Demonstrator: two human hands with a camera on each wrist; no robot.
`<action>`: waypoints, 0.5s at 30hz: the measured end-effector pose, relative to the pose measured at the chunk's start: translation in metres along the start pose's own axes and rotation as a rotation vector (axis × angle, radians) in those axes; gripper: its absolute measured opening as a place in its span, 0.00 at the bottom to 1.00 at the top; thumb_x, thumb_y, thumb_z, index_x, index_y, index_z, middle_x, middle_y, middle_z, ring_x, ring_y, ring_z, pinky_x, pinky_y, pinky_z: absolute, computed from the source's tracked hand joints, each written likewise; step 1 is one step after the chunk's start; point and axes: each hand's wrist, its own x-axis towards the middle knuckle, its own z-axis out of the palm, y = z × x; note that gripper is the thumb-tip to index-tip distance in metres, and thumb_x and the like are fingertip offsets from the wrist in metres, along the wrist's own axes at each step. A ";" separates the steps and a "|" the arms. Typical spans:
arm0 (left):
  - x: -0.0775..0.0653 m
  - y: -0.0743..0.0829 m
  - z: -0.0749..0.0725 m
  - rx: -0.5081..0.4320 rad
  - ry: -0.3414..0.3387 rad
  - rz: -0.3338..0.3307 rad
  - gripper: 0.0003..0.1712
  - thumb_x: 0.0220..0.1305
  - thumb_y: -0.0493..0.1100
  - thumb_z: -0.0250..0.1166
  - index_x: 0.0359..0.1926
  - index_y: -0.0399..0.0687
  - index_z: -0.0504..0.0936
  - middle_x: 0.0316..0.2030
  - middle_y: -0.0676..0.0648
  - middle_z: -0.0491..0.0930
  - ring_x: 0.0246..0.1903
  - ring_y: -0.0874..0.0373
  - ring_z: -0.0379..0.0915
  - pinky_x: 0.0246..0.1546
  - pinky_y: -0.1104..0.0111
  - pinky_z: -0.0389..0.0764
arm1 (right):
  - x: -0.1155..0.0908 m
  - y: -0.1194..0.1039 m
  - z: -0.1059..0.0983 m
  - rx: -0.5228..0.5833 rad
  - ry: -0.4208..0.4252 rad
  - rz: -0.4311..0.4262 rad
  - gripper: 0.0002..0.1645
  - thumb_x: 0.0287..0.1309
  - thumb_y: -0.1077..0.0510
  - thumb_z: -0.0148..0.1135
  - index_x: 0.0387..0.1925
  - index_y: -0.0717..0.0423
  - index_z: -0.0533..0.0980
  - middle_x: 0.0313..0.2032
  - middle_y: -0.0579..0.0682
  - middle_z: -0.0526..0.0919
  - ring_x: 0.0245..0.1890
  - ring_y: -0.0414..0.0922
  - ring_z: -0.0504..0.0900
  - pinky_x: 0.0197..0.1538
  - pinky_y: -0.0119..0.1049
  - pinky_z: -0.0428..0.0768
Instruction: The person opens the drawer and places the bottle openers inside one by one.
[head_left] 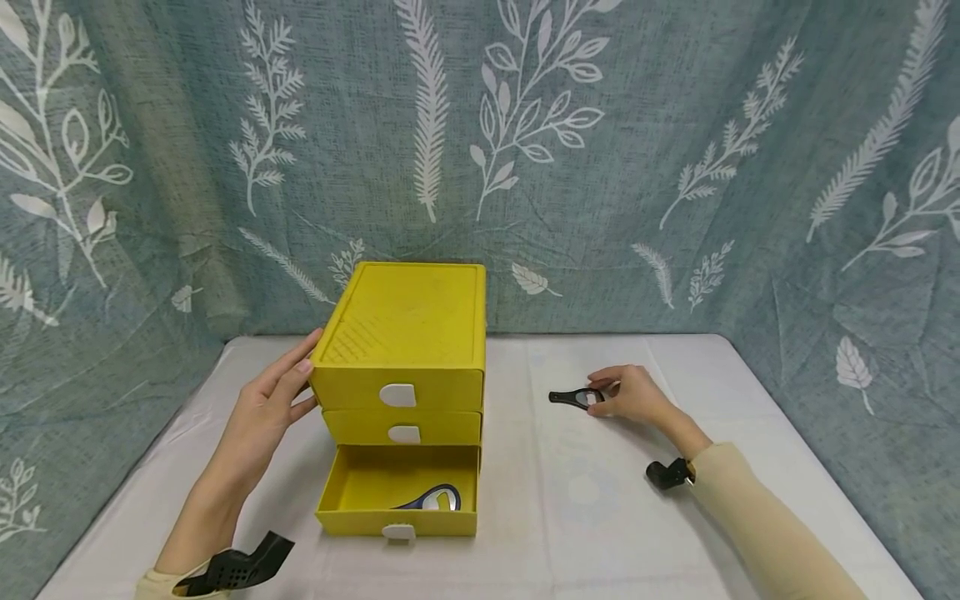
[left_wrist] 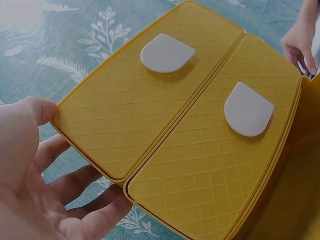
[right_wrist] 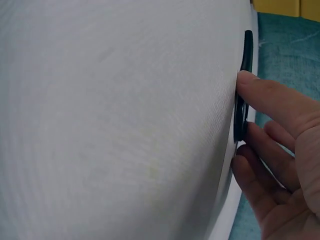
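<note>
A yellow three-drawer cabinet (head_left: 416,312) stands left of centre on the white-covered table. Its bottom drawer (head_left: 352,523) is pulled out, and inside lies a blue-rimmed bottle opener (head_left: 430,502) with a metal head. My left hand (head_left: 258,412) rests against the cabinet's left side near the front. In the left wrist view the thumb (left_wrist: 44,109) touches the top front corner, and straight fingers lie along the side. To the right, my right hand (head_left: 633,396) pinches the wide end of a black bottle opener (head_left: 564,397) close over the tabletop; its handle points left.
The upper two drawers (head_left: 442,427) are closed, each with a white tab handle. Behind the table (head_left: 525,567) hangs a blue-green curtain (head_left: 585,250) with white leaf prints, which also runs along both sides.
</note>
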 end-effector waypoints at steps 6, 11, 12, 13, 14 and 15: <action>0.000 -0.001 0.001 -0.002 0.003 -0.004 0.30 0.78 0.56 0.46 0.77 0.63 0.56 0.75 0.45 0.52 0.63 0.59 0.64 0.51 0.77 0.75 | -0.002 -0.003 0.003 -0.009 0.016 -0.027 0.33 0.44 0.59 0.80 0.52 0.68 0.80 0.39 0.53 0.85 0.36 0.47 0.83 0.40 0.39 0.83; 0.000 0.000 0.001 -0.009 0.004 -0.006 0.30 0.78 0.56 0.46 0.77 0.63 0.56 0.75 0.45 0.52 0.63 0.59 0.64 0.51 0.77 0.75 | -0.005 -0.005 0.003 0.006 0.051 -0.031 0.31 0.45 0.60 0.79 0.51 0.71 0.80 0.37 0.53 0.85 0.35 0.47 0.84 0.39 0.38 0.84; 0.000 0.000 0.001 -0.009 0.004 -0.006 0.30 0.78 0.56 0.46 0.77 0.63 0.56 0.75 0.45 0.52 0.63 0.59 0.64 0.51 0.77 0.75 | -0.006 -0.006 0.004 0.007 0.065 -0.034 0.31 0.44 0.61 0.79 0.51 0.71 0.80 0.37 0.53 0.85 0.35 0.47 0.84 0.39 0.38 0.84; 0.000 0.000 0.001 -0.008 0.005 -0.007 0.30 0.78 0.56 0.46 0.77 0.63 0.56 0.75 0.45 0.52 0.63 0.59 0.64 0.51 0.77 0.75 | -0.007 -0.006 0.004 0.008 0.081 -0.037 0.32 0.44 0.61 0.80 0.51 0.72 0.79 0.37 0.54 0.85 0.35 0.47 0.84 0.39 0.38 0.84; 0.000 0.000 0.000 -0.007 0.004 -0.008 0.30 0.78 0.56 0.46 0.77 0.63 0.56 0.75 0.45 0.51 0.63 0.59 0.64 0.51 0.77 0.75 | -0.008 -0.008 0.005 0.012 0.098 -0.038 0.32 0.44 0.61 0.80 0.51 0.72 0.79 0.37 0.54 0.85 0.35 0.47 0.84 0.39 0.38 0.84; 0.000 0.000 0.000 -0.006 0.004 -0.009 0.30 0.78 0.56 0.46 0.77 0.62 0.56 0.75 0.45 0.51 0.63 0.58 0.64 0.51 0.77 0.75 | -0.010 -0.009 0.006 0.017 0.114 -0.038 0.32 0.43 0.61 0.80 0.51 0.72 0.79 0.37 0.54 0.85 0.35 0.48 0.84 0.39 0.39 0.84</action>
